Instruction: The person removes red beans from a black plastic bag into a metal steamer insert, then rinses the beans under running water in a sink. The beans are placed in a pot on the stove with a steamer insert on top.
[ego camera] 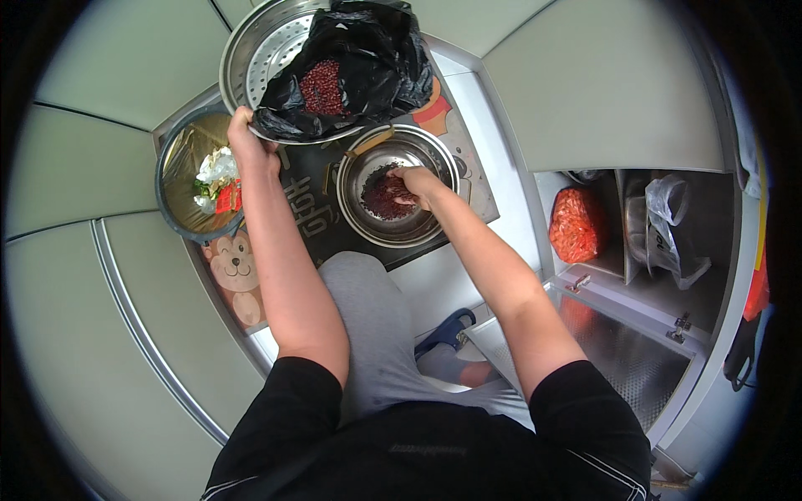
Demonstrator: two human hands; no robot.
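My left hand grips the near-left rim of a perforated metal steamer tray together with the edge of a black plastic bag. Small dark-red beans lie in the bag, which is spread over the tray. To the right and nearer to me, a round stainless steel pot stands on the dark printed mat. More small dark-red beans cover part of its bottom. My right hand reaches into the pot with its fingers down among these beans; whether it grasps any cannot be told.
At the left stands a bin lined with a bag and holding scraps. The patterned mat lies between cabinets. On the right an open cabinet door hangs low, below shelves with an orange-red bag and a clear plastic bag.
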